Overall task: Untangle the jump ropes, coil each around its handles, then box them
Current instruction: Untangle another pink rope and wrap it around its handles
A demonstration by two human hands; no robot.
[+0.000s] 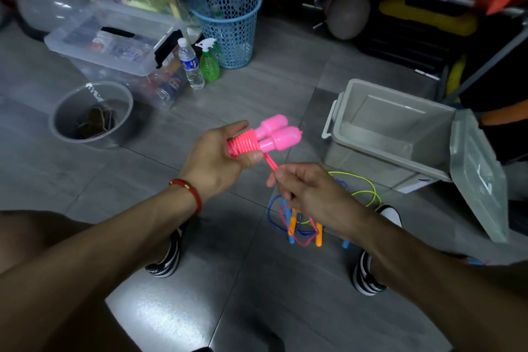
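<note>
My left hand (221, 157) was curled round the pink handles (274, 134), thumb and fingers clamped over the tight coils of pink rope (243, 141) wound about their narrow ends; the smooth, rounded plastic heads stuck out toward two o'clock. My right hand (308, 191) pinched the loose tail of that rope between thumb and forefinger, just below the handles at five o'clock. On the grey tiled floor (257, 100) beneath my right hand lay thin blue, yellow and pink ropes (363, 194), looped together with orange and blue handles (291, 226). The open grey plastic box (371, 151) sat at three o'clock, its lid (474, 174) leaning against it.
</note>
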